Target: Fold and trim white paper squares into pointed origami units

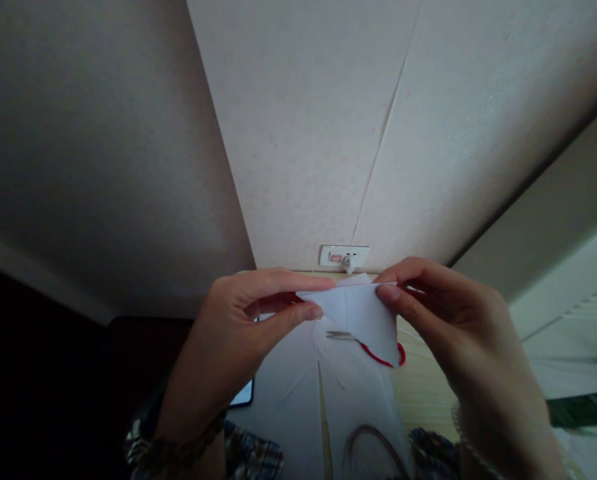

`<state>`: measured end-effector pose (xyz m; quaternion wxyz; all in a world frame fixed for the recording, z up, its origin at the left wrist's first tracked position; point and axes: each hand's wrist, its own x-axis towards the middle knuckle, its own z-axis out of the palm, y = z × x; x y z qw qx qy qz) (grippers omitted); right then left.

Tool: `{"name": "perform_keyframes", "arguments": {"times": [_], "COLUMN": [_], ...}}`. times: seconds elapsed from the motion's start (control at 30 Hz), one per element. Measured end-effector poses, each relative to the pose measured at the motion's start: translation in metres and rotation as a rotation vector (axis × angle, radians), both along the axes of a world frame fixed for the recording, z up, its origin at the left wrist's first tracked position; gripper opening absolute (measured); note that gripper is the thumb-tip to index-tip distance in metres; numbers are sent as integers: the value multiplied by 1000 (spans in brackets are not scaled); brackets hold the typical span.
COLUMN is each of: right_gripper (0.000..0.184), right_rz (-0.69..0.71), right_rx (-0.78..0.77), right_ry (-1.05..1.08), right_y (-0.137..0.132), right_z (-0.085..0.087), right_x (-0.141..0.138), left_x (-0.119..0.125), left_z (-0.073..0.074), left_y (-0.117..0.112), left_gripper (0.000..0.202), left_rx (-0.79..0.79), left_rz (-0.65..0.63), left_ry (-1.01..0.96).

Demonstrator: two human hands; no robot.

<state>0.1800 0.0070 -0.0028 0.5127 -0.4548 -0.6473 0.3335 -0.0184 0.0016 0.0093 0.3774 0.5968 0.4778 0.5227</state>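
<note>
A folded piece of white paper point(366, 310) is held up between my two hands, its folded edge toward the top. My left hand point(258, 310) pinches the paper's left corner between thumb and fingers. At the right end of the same edge, my right hand point(443, 320) grips it with thumb and forefinger. Below the paper lies a pair of scissors point(403, 355) with red handles, its blades pointing left and partly covered by the paper. Under the scissors, white paper sheets point(288, 373) are spread on the wooden table point(413, 400).
A wall outlet point(327, 256) with a white plug point(348, 263) sits just behind the table. Part of a phone point(243, 395) shows beside my left wrist. A thin dark curved band point(378, 432) lies at the front. Something green point(583, 409) is at the far right.
</note>
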Motion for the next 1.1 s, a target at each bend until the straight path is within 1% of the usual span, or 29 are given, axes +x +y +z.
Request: {"name": "perform_keyframes", "arguments": {"times": [0.13,0.23,0.4,0.47,0.53,0.7,0.83,0.97,1.1], "right_gripper": [14,13,3,3,4,6,7,8,7], "right_rz": [12,12,47,69,71,85,106,112,123], "right_rx": [-8,11,28,28,28,35,33,35,59], "right_ry": [4,-23,-36,-46,-73,-99,-130,-142,-138], "right_y": [1,1,4,6,6,4,3,2,1], "right_z": [0,-1,-4,-4,-4,-2,-2,0,3], "right_x": [1,1,0,-1,-1,-1,-1,-2,-3], "left_x": [2,4,4,3,2,-2,0,3,5], "left_z": [1,0,-1,-2,-3,-5,-4,-4,-5], "left_y": [-1,-2,-2,-2,-1,2,2,2,4], "left_gripper": [29,30,25,24,22,18,16,13,13], "left_rx": [27,36,7,11,25,39,64,136,147], "left_rz": [15,53,87,95,76,-43,-53,-47,-56], "left_ry": [-2,1,-17,-31,-18,88,145,196,216]}}
